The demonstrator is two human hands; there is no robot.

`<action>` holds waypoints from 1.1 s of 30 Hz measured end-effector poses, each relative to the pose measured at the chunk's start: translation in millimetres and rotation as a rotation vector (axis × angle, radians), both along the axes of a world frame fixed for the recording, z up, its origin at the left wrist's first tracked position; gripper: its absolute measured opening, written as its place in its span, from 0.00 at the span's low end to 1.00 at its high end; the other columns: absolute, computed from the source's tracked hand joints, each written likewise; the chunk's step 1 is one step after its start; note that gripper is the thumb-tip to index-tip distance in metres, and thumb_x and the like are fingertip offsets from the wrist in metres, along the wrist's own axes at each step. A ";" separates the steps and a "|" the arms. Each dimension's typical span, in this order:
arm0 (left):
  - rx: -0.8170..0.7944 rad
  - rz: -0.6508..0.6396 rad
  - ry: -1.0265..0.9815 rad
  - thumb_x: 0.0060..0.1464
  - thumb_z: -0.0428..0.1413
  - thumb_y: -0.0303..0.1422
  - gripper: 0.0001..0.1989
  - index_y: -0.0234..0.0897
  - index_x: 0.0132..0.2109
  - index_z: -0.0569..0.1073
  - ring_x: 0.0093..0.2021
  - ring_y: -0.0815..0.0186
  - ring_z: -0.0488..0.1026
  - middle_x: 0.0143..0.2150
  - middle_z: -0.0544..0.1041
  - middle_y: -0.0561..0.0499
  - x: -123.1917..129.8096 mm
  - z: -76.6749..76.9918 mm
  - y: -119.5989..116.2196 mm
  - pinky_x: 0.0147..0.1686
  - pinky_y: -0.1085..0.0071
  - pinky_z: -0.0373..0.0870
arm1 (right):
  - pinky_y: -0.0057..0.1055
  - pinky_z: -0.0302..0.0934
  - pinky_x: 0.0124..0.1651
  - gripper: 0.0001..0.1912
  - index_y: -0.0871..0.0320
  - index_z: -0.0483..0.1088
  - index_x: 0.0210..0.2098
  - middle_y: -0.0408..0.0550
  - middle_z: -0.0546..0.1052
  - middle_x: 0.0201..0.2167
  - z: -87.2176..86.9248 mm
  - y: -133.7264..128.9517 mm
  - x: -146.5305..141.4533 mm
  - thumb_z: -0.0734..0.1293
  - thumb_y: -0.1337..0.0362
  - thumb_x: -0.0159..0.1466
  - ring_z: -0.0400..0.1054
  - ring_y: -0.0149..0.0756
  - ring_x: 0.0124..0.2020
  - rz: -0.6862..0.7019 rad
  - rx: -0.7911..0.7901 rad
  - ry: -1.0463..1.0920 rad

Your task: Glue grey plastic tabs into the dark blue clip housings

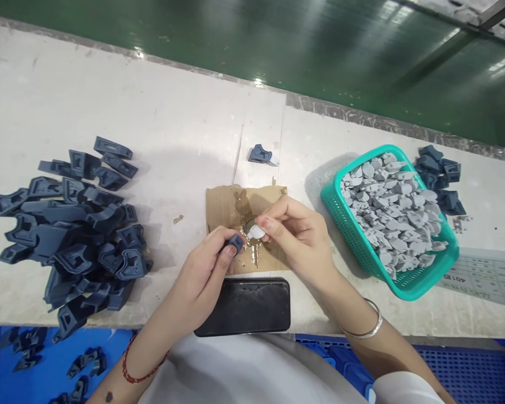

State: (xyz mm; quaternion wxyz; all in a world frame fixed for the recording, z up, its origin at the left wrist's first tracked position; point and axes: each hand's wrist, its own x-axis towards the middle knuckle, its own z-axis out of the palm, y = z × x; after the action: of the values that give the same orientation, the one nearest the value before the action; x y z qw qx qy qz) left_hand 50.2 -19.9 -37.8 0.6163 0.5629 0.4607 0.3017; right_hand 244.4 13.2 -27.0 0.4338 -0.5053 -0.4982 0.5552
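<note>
Between the thumb and fingers of my left hand [210,269] is a dark blue-grey plastic part [235,242]. My right hand [297,235] pinches a small light grey piece [256,231], its narrow end pointing toward the dark part. The two pieces are close together; whether they touch is hard to tell. Both hands are over a brown cardboard piece [221,207] with shiny wet spots and a round dark-rimmed spot partly hidden behind the light piece. Farther back on the table lies a dark part with a light piece at its end [261,155].
A heap of dark parts [73,219] covers the left. On the right stands a green basket [416,289] of light grey pieces, with more dark parts [440,174] behind it. A black phone [252,307] lies near the front edge. Blue crates [17,381] sit below.
</note>
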 end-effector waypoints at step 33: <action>-0.062 0.098 -0.058 0.75 0.50 0.42 0.16 0.40 0.48 0.79 0.28 0.70 0.63 0.28 0.67 0.57 -0.1 2.4 1.2 0.31 0.72 0.62 | 0.27 0.61 0.31 0.10 0.54 0.70 0.35 0.37 0.72 0.25 -1.2 -15.3 -16.6 0.66 0.62 0.75 0.68 0.27 0.26 0.078 0.221 -0.233</action>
State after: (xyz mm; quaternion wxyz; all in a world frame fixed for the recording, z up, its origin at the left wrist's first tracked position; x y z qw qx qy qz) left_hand 50.1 -18.7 -35.4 0.6310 0.5114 0.4788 0.3333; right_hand 227.8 -2.1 -28.2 0.4039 -0.4958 -0.6225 0.4512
